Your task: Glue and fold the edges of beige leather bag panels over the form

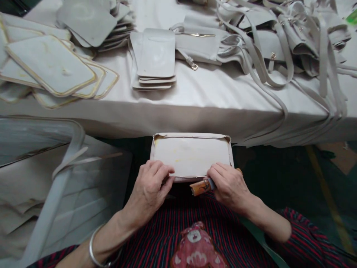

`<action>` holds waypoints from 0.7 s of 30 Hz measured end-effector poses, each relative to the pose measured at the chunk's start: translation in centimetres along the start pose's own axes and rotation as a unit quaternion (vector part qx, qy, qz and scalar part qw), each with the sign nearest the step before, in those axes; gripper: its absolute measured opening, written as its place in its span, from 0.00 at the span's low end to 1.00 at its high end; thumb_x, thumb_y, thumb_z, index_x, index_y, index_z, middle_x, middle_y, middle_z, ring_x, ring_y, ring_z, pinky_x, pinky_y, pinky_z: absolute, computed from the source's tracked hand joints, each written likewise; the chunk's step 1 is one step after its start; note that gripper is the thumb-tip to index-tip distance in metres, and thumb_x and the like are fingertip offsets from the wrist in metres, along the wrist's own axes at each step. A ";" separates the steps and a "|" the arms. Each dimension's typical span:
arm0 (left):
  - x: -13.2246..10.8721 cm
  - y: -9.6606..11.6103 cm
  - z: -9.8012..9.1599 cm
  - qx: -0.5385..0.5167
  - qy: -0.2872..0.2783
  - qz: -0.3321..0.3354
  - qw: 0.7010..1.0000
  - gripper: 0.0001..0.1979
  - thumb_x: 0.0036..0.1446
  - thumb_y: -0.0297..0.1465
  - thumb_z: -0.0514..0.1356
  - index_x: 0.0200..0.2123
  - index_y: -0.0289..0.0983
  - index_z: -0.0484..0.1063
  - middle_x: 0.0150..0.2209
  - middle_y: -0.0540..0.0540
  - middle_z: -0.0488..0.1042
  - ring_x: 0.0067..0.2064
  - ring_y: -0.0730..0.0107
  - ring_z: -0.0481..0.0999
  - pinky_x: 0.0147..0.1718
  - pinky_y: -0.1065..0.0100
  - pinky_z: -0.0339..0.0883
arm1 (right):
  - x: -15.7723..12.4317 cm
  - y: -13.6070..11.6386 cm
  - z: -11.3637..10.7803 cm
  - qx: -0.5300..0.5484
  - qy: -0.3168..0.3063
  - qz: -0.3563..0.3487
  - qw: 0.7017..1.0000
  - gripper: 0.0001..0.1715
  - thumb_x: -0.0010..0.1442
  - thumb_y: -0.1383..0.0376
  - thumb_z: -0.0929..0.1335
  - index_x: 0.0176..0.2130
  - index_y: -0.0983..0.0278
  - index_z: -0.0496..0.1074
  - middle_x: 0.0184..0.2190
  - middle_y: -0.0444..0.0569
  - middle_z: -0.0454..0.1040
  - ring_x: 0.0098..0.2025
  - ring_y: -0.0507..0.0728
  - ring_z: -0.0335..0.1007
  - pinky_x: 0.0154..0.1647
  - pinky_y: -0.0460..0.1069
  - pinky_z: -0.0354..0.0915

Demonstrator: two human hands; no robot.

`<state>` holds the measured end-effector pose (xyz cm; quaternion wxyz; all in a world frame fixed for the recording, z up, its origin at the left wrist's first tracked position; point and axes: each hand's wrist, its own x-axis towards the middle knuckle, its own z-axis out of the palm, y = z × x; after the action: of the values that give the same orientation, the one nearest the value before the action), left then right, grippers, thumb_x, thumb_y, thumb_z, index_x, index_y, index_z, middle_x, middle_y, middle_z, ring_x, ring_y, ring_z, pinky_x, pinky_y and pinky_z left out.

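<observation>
A white, box-shaped bag body [192, 154] with folded-up edges and yellowish glue marks is held in front of my lap. My left hand [153, 182] pinches its near left edge between thumb and fingers. At the near right corner, my right hand [228, 184] is closed around a tool with an orange-brown, worn handle [200, 187], and its fingertips also press on the bag's edge. The tool's working end is hidden in the fist, so its kind cannot be made out.
A cloth-covered table [195, 117] runs across ahead. On it are glue-edged white panels [52, 63], a stack of pale flaps [157, 56], and several bags with straps [267, 48] and buckles. Straps hang over the front edge. A clear plastic bin [55, 193] stands at my left.
</observation>
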<state>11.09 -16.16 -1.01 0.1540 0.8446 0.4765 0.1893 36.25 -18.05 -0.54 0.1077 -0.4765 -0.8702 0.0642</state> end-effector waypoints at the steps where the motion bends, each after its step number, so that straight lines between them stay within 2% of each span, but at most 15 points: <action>1: -0.2 0.5 0.2 0.019 0.013 0.013 1.000 0.07 0.62 0.27 0.56 0.39 0.39 0.73 0.36 0.46 0.71 0.40 0.64 0.66 0.39 0.60 0.61 | 0.3 -0.3 0.0 -0.016 -0.009 0.011 1.000 0.10 0.52 0.77 0.61 0.28 0.65 0.66 0.26 0.50 0.66 0.29 0.57 0.58 0.31 0.52 0.53; 4: -1.2 2.4 1.2 0.081 0.056 0.086 0.991 0.13 0.61 0.22 0.55 0.48 0.36 0.73 0.42 0.43 0.74 0.46 0.60 0.69 0.45 0.57 0.62 | 0.9 -0.9 0.3 -0.055 -0.013 0.047 0.997 0.10 0.51 0.77 0.61 0.28 0.65 0.66 0.26 0.50 0.66 0.28 0.57 0.57 0.30 0.53 0.53; 7: -2.5 3.9 2.2 0.165 0.034 0.126 0.978 0.19 0.60 0.20 0.53 0.55 0.29 0.68 0.50 0.37 0.73 0.52 0.55 0.68 0.51 0.56 0.62 | 0.1 -0.1 0.4 -0.057 0.018 0.013 0.998 0.12 0.59 0.75 0.61 0.27 0.65 0.67 0.25 0.49 0.67 0.28 0.56 0.58 0.30 0.52 0.55; 10: -3.2 4.3 2.8 0.232 -0.008 0.125 0.965 0.27 0.59 0.21 0.55 0.62 0.37 0.62 0.53 0.41 0.71 0.53 0.53 0.67 0.52 0.55 0.62 | -2.5 1.8 0.3 -0.025 0.062 -0.081 0.994 0.08 0.64 0.71 0.63 0.40 0.68 0.72 0.32 0.51 0.73 0.33 0.56 0.65 0.35 0.51 0.62; 12: -3.2 4.1 3.0 0.247 -0.019 0.130 0.960 0.30 0.57 0.23 0.58 0.63 0.40 0.60 0.52 0.41 0.71 0.52 0.52 0.67 0.52 0.54 0.63 | -4.7 3.0 0.4 -0.015 0.094 -0.107 0.990 0.16 0.64 0.73 0.64 0.52 0.68 0.69 0.40 0.53 0.75 0.39 0.56 0.69 0.39 0.51 0.66; 13: -3.2 4.0 3.1 0.248 -0.019 0.133 0.959 0.30 0.57 0.23 0.59 0.63 0.40 0.61 0.52 0.40 0.71 0.52 0.51 0.67 0.51 0.53 0.63 | -5.6 3.5 0.5 -0.008 0.120 -0.099 0.988 0.20 0.63 0.73 0.64 0.54 0.66 0.68 0.42 0.54 0.75 0.40 0.56 0.69 0.39 0.51 0.67; 17: -3.2 3.8 3.4 0.235 -0.004 0.136 0.962 0.29 0.57 0.26 0.60 0.63 0.38 0.62 0.50 0.38 0.72 0.50 0.50 0.68 0.50 0.53 0.63 | -7.5 4.7 1.7 0.071 0.228 -0.024 0.971 0.20 0.61 0.72 0.67 0.53 0.64 0.69 0.40 0.54 0.72 0.37 0.55 0.69 0.34 0.50 0.68; 21: -2.7 4.2 3.8 0.222 0.025 0.145 0.964 0.28 0.58 0.29 0.61 0.62 0.36 0.62 0.50 0.38 0.72 0.50 0.51 0.69 0.49 0.54 0.63 | -7.1 4.9 2.1 0.141 0.214 -0.024 0.966 0.17 0.59 0.75 0.68 0.49 0.66 0.69 0.39 0.55 0.72 0.38 0.56 0.68 0.34 0.50 0.68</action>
<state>14.72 -20.92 -3.03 -0.0787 0.9128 0.3825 0.1196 43.47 -21.39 -4.51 0.3593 -0.4377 -0.8203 0.0803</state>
